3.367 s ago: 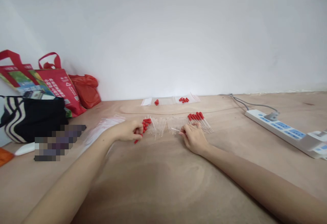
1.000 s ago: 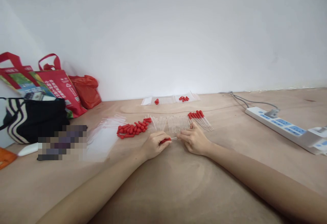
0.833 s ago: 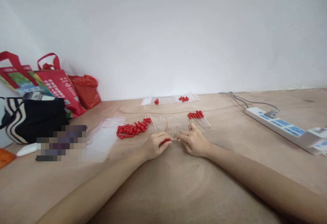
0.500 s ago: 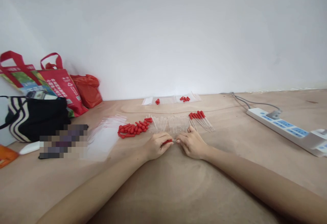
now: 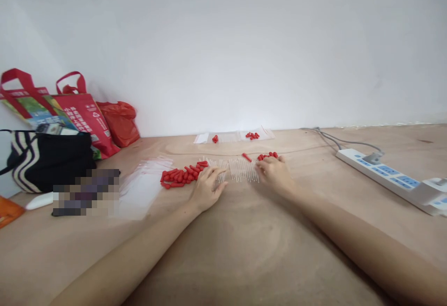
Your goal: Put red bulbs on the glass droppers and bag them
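My left hand [image 5: 206, 190] hovers with its fingers apart and nothing in them, close to a pile of red rubber bulbs [image 5: 179, 175]. Thin clear tubes [image 5: 243, 170] lie side by side in rows between my hands, partly behind the left fingers. My right hand [image 5: 275, 173] has its fingers closed on a dropper with a red bulb [image 5: 246, 157]; the bulb points up and left, and the tube is mostly hidden by the fingers. Behind that hand show the red bulbs of several finished-looking droppers [image 5: 268, 155], their tubes covered by it.
Clear zip bags [image 5: 143, 194] lie left of the bulbs. Two small bags [image 5: 228, 137] with red bulbs rest by the wall. A power strip [image 5: 387, 173] with cables stands right. Shopping bags [image 5: 89, 119], a black pouch [image 5: 63, 157] and a blurred-out dark item [image 5: 87, 192] are left.
My hands were together at the front, joining around a red bulb and a tube. They have parted: the left moved forward and left and opened, the right carried the dropper forward and right.
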`<state>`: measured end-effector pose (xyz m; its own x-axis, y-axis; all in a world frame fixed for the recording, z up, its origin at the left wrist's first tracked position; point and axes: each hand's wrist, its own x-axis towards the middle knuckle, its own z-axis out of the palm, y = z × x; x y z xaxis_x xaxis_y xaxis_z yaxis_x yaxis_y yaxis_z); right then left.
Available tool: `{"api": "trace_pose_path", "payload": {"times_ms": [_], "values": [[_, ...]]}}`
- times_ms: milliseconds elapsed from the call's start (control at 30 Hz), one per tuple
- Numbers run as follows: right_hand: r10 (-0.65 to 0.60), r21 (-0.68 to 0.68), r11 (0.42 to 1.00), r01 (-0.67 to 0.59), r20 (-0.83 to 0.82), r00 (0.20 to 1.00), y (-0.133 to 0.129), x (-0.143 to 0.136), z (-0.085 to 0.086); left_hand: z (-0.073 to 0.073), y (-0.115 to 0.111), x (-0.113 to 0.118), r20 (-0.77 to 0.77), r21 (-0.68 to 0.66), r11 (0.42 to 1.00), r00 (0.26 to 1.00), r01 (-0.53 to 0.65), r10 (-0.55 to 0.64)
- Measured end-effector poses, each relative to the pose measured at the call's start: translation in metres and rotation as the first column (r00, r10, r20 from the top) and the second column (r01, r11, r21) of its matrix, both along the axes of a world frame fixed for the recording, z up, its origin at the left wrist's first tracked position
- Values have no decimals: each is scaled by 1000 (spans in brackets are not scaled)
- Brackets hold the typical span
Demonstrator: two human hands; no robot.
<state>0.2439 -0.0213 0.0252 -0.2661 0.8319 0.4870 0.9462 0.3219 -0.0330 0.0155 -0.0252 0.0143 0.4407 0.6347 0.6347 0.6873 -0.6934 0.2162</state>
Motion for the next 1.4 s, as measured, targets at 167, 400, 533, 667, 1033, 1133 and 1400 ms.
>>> {"api": "trace_pose_path", "payload": {"times_ms": [167, 400, 533, 667, 1033, 1133, 1400], "values": [[-378, -192, 917, 349, -138, 916, 24, 29, -10, -2, 2, -1, -64, -68, 998, 998, -20, 16], [-447, -297, 869, 395, -132, 885, 30, 32, -16, 0, 1, 1, -84, -83, 996, 996, -28, 21], [-436, -298, 877, 377, -165, 885, 30, 30, -17, -1, 1, 1, -92, -94, 995, 995, -34, 25], [-392, -227, 910, 348, -194, 899, 30, 27, -19, 0, 1, 1, -93, -100, 994, 995, -35, 25], [-284, -217, 943, 250, -140, 949, 24, 11, -21, -1, 0, 1, -118, -46, 988, 983, -149, 143], [-315, -242, 926, 290, -73, 946, 23, 10, -19, 0, 1, 0, -99, -6, 957, 953, -290, 288], [-302, -212, 927, 308, 63, 951, 19, 5, -21, 8, 10, -13, -109, 17, 887, 881, -461, 460]]}}
